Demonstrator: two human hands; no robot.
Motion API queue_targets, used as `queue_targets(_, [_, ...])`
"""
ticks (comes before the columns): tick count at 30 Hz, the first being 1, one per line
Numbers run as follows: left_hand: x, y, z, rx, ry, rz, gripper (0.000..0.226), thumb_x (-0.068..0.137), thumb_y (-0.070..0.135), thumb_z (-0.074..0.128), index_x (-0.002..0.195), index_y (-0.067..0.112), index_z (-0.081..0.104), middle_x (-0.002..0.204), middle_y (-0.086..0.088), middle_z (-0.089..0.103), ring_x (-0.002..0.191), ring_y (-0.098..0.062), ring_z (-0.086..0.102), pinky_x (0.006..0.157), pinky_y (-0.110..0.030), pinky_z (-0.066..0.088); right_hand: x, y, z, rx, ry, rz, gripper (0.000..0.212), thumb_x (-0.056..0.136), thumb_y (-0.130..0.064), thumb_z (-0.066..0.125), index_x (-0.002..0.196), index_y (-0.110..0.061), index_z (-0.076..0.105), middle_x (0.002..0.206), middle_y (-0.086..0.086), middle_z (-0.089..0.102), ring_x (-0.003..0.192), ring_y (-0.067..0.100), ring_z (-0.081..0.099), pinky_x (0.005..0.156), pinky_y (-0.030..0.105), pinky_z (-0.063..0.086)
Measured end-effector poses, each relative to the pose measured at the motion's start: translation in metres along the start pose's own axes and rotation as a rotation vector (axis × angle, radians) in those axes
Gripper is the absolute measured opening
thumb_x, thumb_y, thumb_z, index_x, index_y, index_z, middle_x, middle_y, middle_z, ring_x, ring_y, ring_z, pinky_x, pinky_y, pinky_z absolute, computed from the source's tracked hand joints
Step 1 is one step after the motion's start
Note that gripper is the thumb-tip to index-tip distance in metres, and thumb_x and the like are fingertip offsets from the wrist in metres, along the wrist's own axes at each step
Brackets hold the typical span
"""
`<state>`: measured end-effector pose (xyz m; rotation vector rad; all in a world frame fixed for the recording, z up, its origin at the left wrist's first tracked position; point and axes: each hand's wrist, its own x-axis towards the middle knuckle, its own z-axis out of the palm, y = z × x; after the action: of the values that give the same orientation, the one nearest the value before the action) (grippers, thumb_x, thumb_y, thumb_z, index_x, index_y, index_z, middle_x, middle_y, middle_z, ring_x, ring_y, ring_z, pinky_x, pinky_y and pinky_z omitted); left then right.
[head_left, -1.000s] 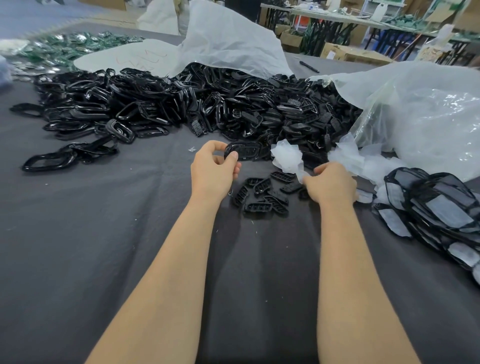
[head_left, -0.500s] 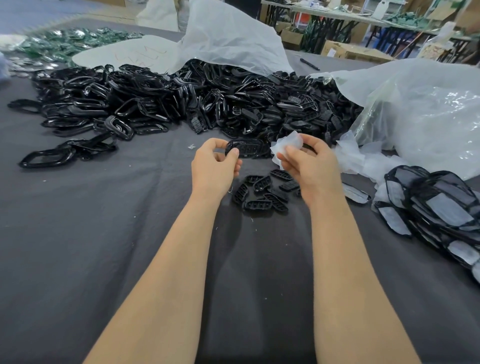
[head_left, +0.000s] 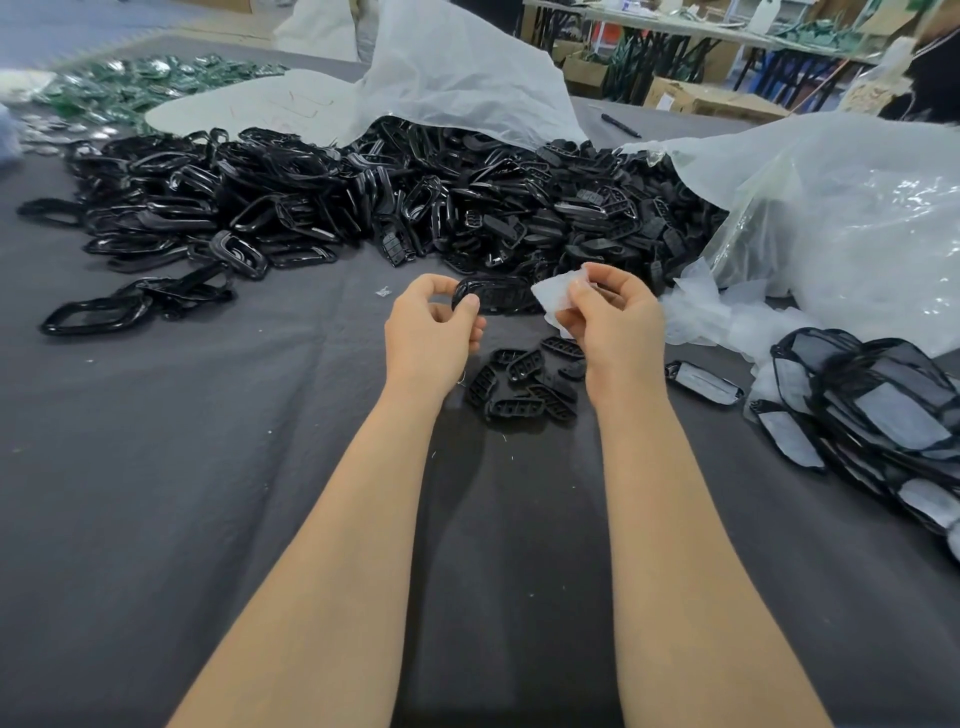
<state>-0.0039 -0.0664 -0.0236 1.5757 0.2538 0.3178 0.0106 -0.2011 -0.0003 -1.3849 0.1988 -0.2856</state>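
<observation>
Piece (head_left: 493, 297): black ribbed oval, left fingers (head_left: 470, 306) gripping | white sheet (head_left: 551, 300), right fingers (head_left: 583, 301) pinching

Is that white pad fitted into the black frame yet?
Not yet: the right hand pinches the white pad loose at the end of the black frame, which the left hand holds.

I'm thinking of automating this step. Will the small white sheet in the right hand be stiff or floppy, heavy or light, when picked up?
Probably floppy: the white sheet bends and creases where the right hand pinches it. Likely very light, since it looks thin and translucent, like the crumpled white pieces heaped nearby. Pushed, it would probably crumple rather than slide.
</observation>
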Motion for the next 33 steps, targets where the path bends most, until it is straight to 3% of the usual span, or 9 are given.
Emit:
queue_targets(6, [0.000,0.000,0.001,-0.007,-0.010,0.008,0.019,0.095,0.012,0.057,0.086,0.027,0.051,0.066,0.003,0.064,0.056,-0.001,0.059,0.058,-0.018,0.051,-0.002,-0.008,-0.003,0.260,-0.081,0.084,0.012,0.090,0.001,0.060,0.086,-0.009,0.061,0.063,-0.001,0.067,0.067,0.011,0.065,0.066,0.019,0.055])
queue_targets(9, [-0.001,0.000,0.002,0.002,-0.018,0.022,0.020,0.095,0.013,0.058,0.085,0.030,0.051,0.065,0.004,0.064,0.055,0.000,0.059,0.061,-0.020,0.052,-0.004,-0.005,0.001,0.118,-0.175,0.031,0.010,0.089,-0.006,0.063,0.084,-0.015,0.064,0.067,-0.007,0.064,0.068,0.006,0.060,0.063,0.017,0.051])
queue_targets(12, [-0.001,0.000,0.002,0.018,-0.040,0.050,0.022,0.095,0.014,0.058,0.085,0.032,0.051,0.064,0.006,0.065,0.057,-0.003,0.061,0.069,-0.026,0.057,-0.005,0.002,0.006,-0.230,-0.210,-0.105,0.013,0.088,-0.014,0.066,0.079,-0.024,0.067,0.074,-0.011,0.063,0.070,-0.002,0.056,0.066,0.013,0.046])
queue_targets(16, [-0.001,0.002,0.002,0.023,-0.076,0.092,0.019,0.093,0.019,0.062,0.083,0.032,0.052,0.057,0.008,0.064,0.054,0.002,0.061,0.062,-0.019,0.053,-0.005,0.007,0.008,-0.384,-0.219,-0.233,0.012,0.088,-0.009,0.064,0.081,-0.018,0.066,0.074,-0.013,0.062,0.067,-0.010,0.056,0.064,0.005,0.041])
queue_targets(18, [-0.001,0.002,0.001,0.030,-0.091,0.098,0.020,0.093,0.017,0.061,0.083,0.033,0.052,0.054,0.010,0.064,0.056,0.003,0.062,0.061,-0.017,0.052,-0.005,0.009,0.008,-0.442,-0.198,-0.275,0.011,0.088,-0.008,0.062,0.084,-0.017,0.064,0.076,-0.012,0.062,0.071,-0.003,0.058,0.070,0.012,0.045])
queue_targets(21, [-0.002,0.001,0.002,0.046,-0.099,0.111,0.025,0.095,0.012,0.057,0.083,0.033,0.051,0.052,0.012,0.064,0.059,0.002,0.063,0.061,-0.018,0.051,-0.005,0.011,0.008,-0.475,-0.174,-0.308,0.012,0.089,-0.007,0.061,0.083,-0.018,0.060,0.077,-0.005,0.062,0.075,0.013,0.060,0.073,0.024,0.049])
queue_targets(26, [-0.001,0.000,0.002,0.062,-0.110,0.133,0.025,0.095,0.011,0.057,0.083,0.032,0.050,0.052,0.015,0.064,0.059,0.000,0.063,0.065,-0.022,0.052,-0.006,0.013,0.008,-0.496,-0.167,-0.345,0.010,0.090,-0.009,0.062,0.086,-0.017,0.057,0.075,-0.002,0.061,0.065,0.007,0.054,0.061,0.011,0.041])
queue_targets(30, [-0.001,0.000,0.001,0.061,-0.119,0.139,0.024,0.095,0.011,0.056,0.084,0.031,0.049,0.052,0.016,0.063,0.058,0.002,0.063,0.061,-0.017,0.051,-0.005,0.014,0.007,-0.414,-0.165,-0.277,0.021,0.089,-0.009,0.063,0.098,-0.021,0.049,0.083,0.003,0.062,0.073,0.014,0.058,0.074,0.023,0.048])
queue_targets(33, [0.000,0.001,0.000,0.054,-0.120,0.139,0.025,0.095,0.011,0.056,0.083,0.032,0.050,0.052,0.017,0.064,0.057,0.003,0.062,0.058,-0.014,0.050,0.000,0.013,0.005,-0.330,-0.187,-0.163,0.023,0.088,-0.010,0.064,0.104,-0.020,0.052,0.085,0.001,0.062,0.079,0.016,0.063,0.080,0.030,0.054])
